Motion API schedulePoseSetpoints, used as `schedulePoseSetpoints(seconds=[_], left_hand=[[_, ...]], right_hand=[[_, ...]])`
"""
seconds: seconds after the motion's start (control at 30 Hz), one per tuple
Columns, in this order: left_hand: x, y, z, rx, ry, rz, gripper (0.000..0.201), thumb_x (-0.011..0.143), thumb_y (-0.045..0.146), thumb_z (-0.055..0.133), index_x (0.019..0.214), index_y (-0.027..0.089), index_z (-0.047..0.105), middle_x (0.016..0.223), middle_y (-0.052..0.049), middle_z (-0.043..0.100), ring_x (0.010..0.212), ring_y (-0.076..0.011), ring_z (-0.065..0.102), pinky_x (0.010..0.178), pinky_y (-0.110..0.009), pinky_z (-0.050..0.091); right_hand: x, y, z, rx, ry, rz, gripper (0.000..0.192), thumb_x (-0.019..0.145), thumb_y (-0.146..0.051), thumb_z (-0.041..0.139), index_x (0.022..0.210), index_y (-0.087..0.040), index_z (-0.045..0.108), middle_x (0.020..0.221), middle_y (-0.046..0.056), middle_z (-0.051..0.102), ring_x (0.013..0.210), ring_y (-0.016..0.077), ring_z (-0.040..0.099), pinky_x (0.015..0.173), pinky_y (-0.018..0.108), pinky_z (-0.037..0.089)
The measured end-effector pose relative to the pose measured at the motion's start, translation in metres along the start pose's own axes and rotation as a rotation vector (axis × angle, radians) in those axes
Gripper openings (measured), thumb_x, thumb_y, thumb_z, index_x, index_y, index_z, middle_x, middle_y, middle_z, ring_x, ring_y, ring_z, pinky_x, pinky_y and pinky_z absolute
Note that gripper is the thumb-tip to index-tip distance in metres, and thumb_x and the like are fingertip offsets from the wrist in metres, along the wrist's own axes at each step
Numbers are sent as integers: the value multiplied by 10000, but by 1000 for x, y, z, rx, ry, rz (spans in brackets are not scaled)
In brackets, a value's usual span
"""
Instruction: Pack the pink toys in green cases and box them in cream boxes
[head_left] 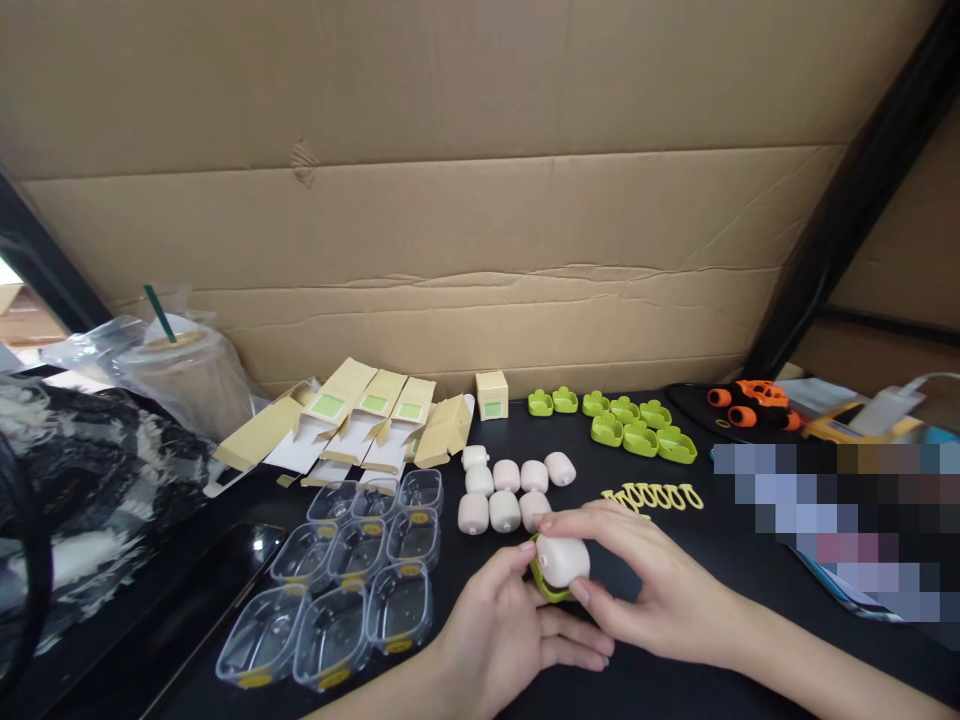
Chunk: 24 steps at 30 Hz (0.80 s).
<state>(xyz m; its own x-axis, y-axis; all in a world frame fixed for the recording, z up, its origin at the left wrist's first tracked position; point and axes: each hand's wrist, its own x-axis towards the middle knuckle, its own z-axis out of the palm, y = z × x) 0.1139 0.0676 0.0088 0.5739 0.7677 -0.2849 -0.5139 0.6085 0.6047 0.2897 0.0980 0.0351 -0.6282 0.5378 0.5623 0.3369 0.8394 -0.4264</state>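
Both my hands meet near the front middle of the black table (675,470). My left hand (510,630) cradles a green shell from below, and my right hand (645,580) presses a cream rounded piece (564,560) into it with thumb and fingers. Just behind lie several loose cream pieces (504,495). Several green shells (637,430) sit farther back right. A row of yellow loops (660,496) lies right of the cream pieces.
Several clear plastic trays (352,580) stand at the front left. Flat cream cartons (360,415) and one folded small box (492,394) lie behind them. A lidded drink cup (187,375) stands far left. Orange parts (750,403) sit at the back right. A cardboard wall closes the back.
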Motion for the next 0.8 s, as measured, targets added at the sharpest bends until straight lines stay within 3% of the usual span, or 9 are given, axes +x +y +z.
schedulePoseSetpoints(seconds=[0.2, 0.37, 0.6, 0.8], left_hand=[[-6, 2, 7, -44, -5, 44, 352, 916, 252, 378, 1037, 52, 641, 898, -138, 695, 768, -201, 659, 820, -390, 456], [-5, 1, 6, -58, -77, 35, 382, 884, 329, 444, 922, 22, 668, 787, -127, 687, 754, -229, 669, 835, -397, 441], [-4, 0, 2, -92, -130, 17, 406, 848, 366, 460, 881, 23, 676, 753, -113, 681, 795, -253, 681, 837, -375, 438], [-5, 0, 6, -60, -74, 22, 385, 839, 335, 461, 903, 16, 666, 774, -132, 683, 743, -242, 684, 815, -385, 458]], right_hand=[[-3, -1, 1, 53, -43, -21, 399, 817, -299, 665, 1178, -210, 521, 1124, 86, 676, 1034, 217, 627, 881, 330, 504], [-3, 0, 2, 105, 24, -6, 312, 859, -374, 639, 1130, -238, 563, 1101, 85, 655, 1039, 225, 607, 873, 342, 498], [-4, -1, 7, 147, 122, 35, 280, 876, -341, 612, 1136, -246, 572, 1045, 71, 686, 962, 219, 642, 825, 330, 518], [-3, -3, 10, 130, 112, 7, 340, 799, -188, 655, 1125, -238, 575, 1024, 55, 682, 932, 202, 641, 812, 306, 519]])
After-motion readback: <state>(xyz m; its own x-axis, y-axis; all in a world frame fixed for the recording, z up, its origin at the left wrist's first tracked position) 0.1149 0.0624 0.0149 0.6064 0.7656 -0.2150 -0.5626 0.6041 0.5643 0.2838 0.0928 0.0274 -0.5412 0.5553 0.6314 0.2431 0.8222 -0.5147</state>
